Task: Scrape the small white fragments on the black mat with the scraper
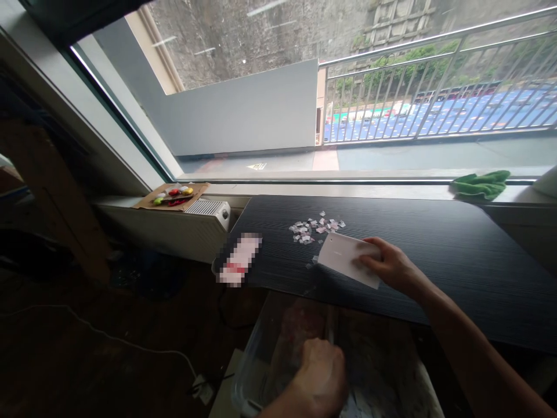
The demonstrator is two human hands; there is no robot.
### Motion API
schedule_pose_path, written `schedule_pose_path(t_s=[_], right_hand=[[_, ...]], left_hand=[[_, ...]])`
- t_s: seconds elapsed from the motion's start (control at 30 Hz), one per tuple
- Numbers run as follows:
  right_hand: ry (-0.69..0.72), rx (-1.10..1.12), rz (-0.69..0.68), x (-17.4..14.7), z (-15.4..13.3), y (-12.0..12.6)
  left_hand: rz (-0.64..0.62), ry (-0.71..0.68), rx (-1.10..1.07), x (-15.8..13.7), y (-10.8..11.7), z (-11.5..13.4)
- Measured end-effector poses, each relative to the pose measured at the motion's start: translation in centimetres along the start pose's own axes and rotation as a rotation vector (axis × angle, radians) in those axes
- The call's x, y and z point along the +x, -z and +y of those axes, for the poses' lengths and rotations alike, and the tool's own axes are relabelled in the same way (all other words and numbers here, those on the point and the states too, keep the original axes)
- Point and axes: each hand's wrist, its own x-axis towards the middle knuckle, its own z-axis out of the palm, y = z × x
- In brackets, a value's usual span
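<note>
My right hand (378, 258) is closed on a flat white tablet (342, 258), tilted over the dark table (435, 249). A small round camera shows at the tablet's upper left corner. Just beyond it lies a loose pile of small clear and pinkish plastic pieces (307, 229), with a few stray bits by the tablet's left edge. Below the table's front edge, my left hand (322, 368) is closed like a fist over a clear plastic bin (256, 360). Its fingertips are turned away, so whatever they grip is hidden.
A pixelated pink and red item (241, 260) lies at the table's left end. On the sill are cardboard (145, 200) with colourful small things and a green cloth (481, 184). A white radiator (209, 212) stands left of the table; a white cable (130, 341) crosses the floor.
</note>
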Motion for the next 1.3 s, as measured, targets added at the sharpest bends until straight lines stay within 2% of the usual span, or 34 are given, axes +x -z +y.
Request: schedule_pose_path(t_s=[0.23,0.33,0.4,0.57,0.77,1.0,1.2,1.3], right_hand=[[0.014,0.01,-0.059,0.0,0.1,-1.2],[0.019,-0.003,-0.008,0.2,0.2,-0.9],[0.024,-0.018,0.021,0.2,0.2,-0.7],[0.015,0.015,-0.083,-0.1,0.0,-0.8],[-0.031,0.05,-0.046,0.0,0.8,-1.6],[-0.067,0.104,-0.192,-0.5,0.2,-3.2],[-0.066,0.074,-0.168,-0.6,0.1,-3.5],[-0.08,0.104,-0.211,-0.7,0.1,-3.6]], left_hand=[[-0.051,0.02,-0.001,-0.7,1.1,0.5],[-0.067,0.028,0.007,-0.8,1.4,0.6],[-0.067,0.031,0.013,-0.6,1.1,0.6],[-0.012,0.018,0.017,0.3,-0.5,0.1],[0.059,-0.007,0.018,0.6,-1.5,-0.3],[0.056,0.006,-0.022,-0.2,-0.4,0.0],[0.063,0.015,0.011,0.1,0.1,-0.1],[0.034,0.017,0.023,0.2,0.2,-0.1]])
